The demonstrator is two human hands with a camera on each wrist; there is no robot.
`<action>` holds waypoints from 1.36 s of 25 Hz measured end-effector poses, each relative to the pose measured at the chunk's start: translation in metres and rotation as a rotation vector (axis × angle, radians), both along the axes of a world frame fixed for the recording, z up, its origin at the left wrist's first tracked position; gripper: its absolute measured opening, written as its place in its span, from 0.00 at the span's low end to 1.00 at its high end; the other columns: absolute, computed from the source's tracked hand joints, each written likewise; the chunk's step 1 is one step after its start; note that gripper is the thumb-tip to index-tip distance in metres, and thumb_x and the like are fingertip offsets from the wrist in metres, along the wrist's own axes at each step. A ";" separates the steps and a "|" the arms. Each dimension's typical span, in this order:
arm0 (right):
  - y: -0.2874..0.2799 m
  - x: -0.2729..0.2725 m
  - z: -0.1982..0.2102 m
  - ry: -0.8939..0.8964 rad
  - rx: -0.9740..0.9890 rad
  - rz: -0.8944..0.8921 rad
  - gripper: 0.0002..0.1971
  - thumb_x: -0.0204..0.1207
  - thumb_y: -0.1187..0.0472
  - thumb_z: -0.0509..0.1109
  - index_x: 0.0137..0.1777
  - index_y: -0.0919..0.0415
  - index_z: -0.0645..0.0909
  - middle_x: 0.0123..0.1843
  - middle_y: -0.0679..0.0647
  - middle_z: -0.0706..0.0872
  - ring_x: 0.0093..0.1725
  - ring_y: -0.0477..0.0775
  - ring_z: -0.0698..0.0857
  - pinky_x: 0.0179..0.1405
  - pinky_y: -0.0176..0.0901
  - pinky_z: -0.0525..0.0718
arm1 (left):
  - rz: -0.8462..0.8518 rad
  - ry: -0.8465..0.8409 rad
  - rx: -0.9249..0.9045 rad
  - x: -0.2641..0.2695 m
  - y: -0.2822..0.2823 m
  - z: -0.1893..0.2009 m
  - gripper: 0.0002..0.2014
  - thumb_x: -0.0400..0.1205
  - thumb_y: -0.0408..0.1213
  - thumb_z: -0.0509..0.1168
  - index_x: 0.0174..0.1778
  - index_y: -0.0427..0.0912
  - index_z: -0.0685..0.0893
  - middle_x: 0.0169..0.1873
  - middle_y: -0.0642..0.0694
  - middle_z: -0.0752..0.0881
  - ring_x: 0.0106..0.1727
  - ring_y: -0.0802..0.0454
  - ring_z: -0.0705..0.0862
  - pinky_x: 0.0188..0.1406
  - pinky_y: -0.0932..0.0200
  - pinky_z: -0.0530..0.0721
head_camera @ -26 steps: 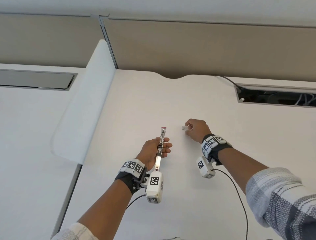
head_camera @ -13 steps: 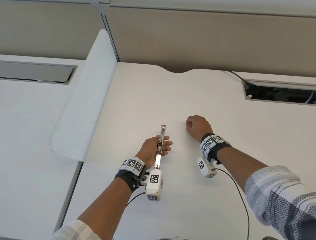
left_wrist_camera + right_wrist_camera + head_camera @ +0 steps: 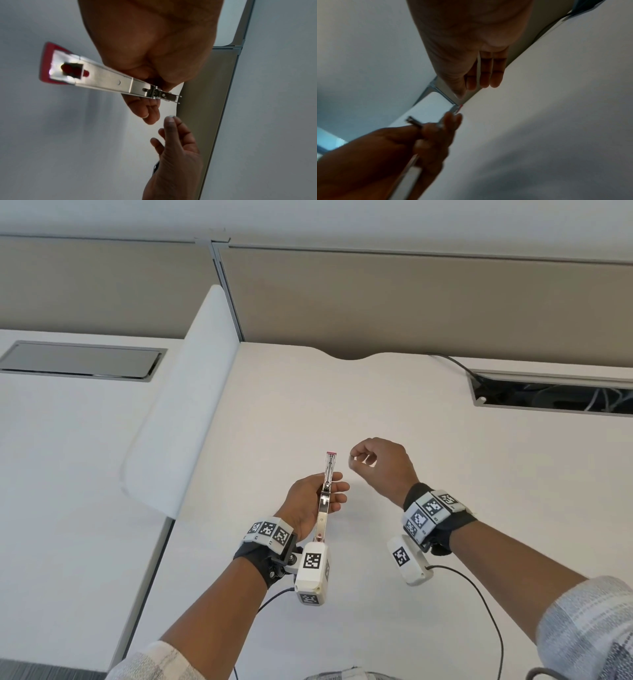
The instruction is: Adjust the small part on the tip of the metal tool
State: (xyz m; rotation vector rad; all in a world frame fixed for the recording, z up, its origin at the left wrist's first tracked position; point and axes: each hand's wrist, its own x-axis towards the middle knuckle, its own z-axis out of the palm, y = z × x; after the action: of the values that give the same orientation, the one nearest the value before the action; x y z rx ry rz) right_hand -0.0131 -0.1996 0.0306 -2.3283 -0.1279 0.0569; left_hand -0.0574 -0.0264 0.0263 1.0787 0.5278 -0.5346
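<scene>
- We hold an opened stapler (image 3: 327,494) in our left hand (image 3: 313,501), fingers curled round its metal rail; its red tip points to twelve o'clock, its rear end back toward our wrist.
- The left wrist view shows the steel magazine (image 3: 109,79) bare, with the spring pusher near our fingertips and the red end to nine o'clock of the hand.
- Our right hand (image 3: 380,467) hovers above the white desk (image 3: 411,422), at about two o'clock of the stapler and just beside it, not touching it.
- Its thumb and forefinger pinch a small pale piece (image 3: 352,463), likely a short strip of staples; it is too small to be sure.
- We judge the step in hand to be loading: the piece is picked up and not yet in the rail.
- The next move calls for bringing the piece toward nine o'clock, lining it up with the channel, and keeping the left hand steady.
</scene>
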 end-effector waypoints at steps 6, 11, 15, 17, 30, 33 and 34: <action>0.014 -0.039 0.026 -0.022 0.025 0.067 0.05 0.68 0.52 0.75 0.42 0.47 0.85 0.41 0.43 0.89 0.44 0.46 0.85 0.47 0.51 0.86 | -0.026 -0.099 0.003 -0.022 -0.010 0.011 0.13 0.87 0.34 0.57 0.55 0.34 0.87 0.38 0.42 0.88 0.34 0.50 0.86 0.32 0.60 0.84; 0.016 -0.065 0.035 -0.026 -0.085 0.080 0.03 0.69 0.54 0.75 0.41 0.49 0.84 0.41 0.43 0.88 0.43 0.45 0.83 0.47 0.51 0.86 | -0.042 -0.141 0.007 -0.041 -0.017 0.015 0.15 0.87 0.33 0.55 0.58 0.30 0.85 0.38 0.40 0.86 0.34 0.50 0.85 0.32 0.60 0.84; 0.015 -0.082 0.041 -0.026 -0.114 0.075 0.03 0.69 0.55 0.75 0.41 0.50 0.85 0.41 0.45 0.88 0.45 0.48 0.85 0.47 0.52 0.86 | -0.057 -0.157 -0.006 -0.059 -0.022 0.017 0.16 0.88 0.33 0.53 0.59 0.30 0.85 0.37 0.41 0.86 0.33 0.51 0.85 0.31 0.60 0.83; 0.014 -0.089 0.044 -0.021 -0.127 0.071 0.03 0.70 0.54 0.75 0.42 0.51 0.85 0.42 0.46 0.88 0.46 0.49 0.86 0.48 0.51 0.86 | -0.064 -0.159 -0.005 -0.066 -0.023 0.018 0.16 0.89 0.34 0.54 0.59 0.30 0.85 0.36 0.41 0.87 0.33 0.51 0.85 0.31 0.60 0.84; 0.015 -0.118 0.055 -0.007 -0.164 0.068 0.01 0.69 0.59 0.74 0.40 0.54 0.86 0.40 0.48 0.89 0.44 0.51 0.87 0.46 0.49 0.86 | -0.080 -0.178 0.006 -0.097 -0.025 0.028 0.15 0.89 0.32 0.52 0.53 0.33 0.85 0.32 0.43 0.86 0.29 0.52 0.85 0.29 0.61 0.83; 0.016 -0.119 0.058 -0.003 -0.173 0.076 0.01 0.69 0.59 0.74 0.39 0.55 0.87 0.39 0.49 0.90 0.43 0.52 0.87 0.45 0.51 0.87 | -0.079 -0.182 0.013 -0.100 -0.025 0.029 0.15 0.89 0.32 0.52 0.54 0.32 0.84 0.34 0.42 0.86 0.30 0.52 0.86 0.29 0.61 0.83; 0.016 -0.119 0.059 0.004 -0.169 0.075 0.01 0.69 0.60 0.74 0.39 0.55 0.87 0.39 0.49 0.90 0.43 0.53 0.87 0.45 0.51 0.87 | -0.079 -0.183 0.011 -0.101 -0.025 0.029 0.15 0.90 0.32 0.52 0.55 0.32 0.84 0.35 0.42 0.87 0.30 0.52 0.86 0.29 0.61 0.83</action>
State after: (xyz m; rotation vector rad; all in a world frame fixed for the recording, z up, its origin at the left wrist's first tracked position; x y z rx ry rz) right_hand -0.1326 -0.1833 0.0892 -2.4911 -0.2161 0.1140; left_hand -0.1580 -0.0513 0.0552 1.1496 0.3297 -0.4967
